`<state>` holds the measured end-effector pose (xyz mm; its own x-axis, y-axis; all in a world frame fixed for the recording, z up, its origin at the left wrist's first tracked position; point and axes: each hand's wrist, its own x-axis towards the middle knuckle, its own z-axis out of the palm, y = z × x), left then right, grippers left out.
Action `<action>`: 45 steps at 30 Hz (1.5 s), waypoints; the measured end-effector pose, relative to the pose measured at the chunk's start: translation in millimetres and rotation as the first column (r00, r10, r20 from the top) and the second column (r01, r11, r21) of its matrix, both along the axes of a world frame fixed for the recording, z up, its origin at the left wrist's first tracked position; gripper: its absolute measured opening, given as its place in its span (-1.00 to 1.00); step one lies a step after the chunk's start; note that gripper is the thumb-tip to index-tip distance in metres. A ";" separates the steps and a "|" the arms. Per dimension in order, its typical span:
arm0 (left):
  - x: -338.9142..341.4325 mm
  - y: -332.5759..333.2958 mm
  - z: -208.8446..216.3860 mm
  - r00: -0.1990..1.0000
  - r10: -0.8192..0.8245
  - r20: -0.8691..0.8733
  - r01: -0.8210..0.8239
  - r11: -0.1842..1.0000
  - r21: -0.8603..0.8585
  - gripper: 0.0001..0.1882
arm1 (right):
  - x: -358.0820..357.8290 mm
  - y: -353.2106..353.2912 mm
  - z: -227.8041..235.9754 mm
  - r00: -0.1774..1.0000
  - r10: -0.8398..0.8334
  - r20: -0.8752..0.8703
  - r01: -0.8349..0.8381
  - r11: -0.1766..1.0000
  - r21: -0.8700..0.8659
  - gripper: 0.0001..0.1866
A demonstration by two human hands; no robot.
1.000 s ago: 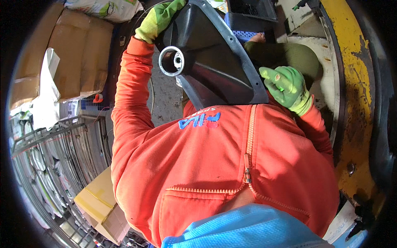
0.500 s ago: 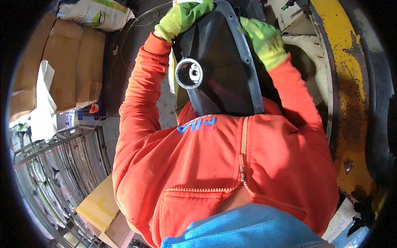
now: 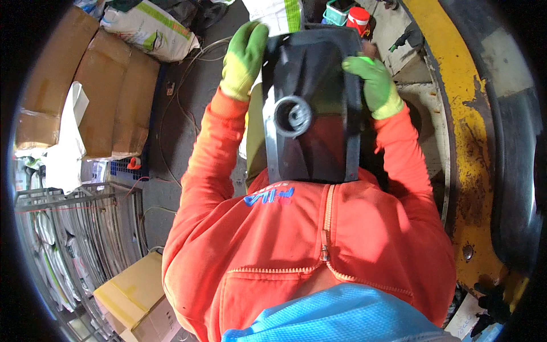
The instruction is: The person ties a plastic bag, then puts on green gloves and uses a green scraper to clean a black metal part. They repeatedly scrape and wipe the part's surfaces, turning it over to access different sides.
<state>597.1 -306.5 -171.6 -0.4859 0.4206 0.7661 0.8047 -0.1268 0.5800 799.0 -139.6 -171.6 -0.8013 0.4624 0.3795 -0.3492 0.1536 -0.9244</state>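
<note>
Orange sleeves of my jacket (image 3: 319,239) fill the lower view, both arms raised toward the dark grey moulded panel (image 3: 313,108) I hold up in front of my chest. A round grey collar (image 3: 292,115) sits on its face, left of centre. To my right curves a big yellow painted steel frame (image 3: 461,131); to my left lie flattened cardboard sheets (image 3: 91,97). My left hand (image 3: 245,57), in a green glove, grips the panel's upper left edge; my right hand (image 3: 370,82) clasps its right edge.
</note>
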 end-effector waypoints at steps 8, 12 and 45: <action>14.7 -37.9 22.0 0.528 -0.508 0.680 0.699 0.715 -0.008 -0.62 | 42.8 -18.6 5.5 0.959 -0.284 0.018 0.257 0.892 0.372 -0.71; 19.5 -59.1 0.8 0.549 -0.381 0.744 0.836 0.263 -0.483 -0.62 | 84.8 -24.6 -5.8 0.972 -0.208 0.108 0.104 0.796 0.596 -0.68; 39.0 -50.3 -1.9 0.783 -0.486 0.387 0.622 0.624 -0.473 -0.76 | 81.0 -25.7 -7.0 0.950 0.081 0.302 -0.089 0.996 0.010 -0.76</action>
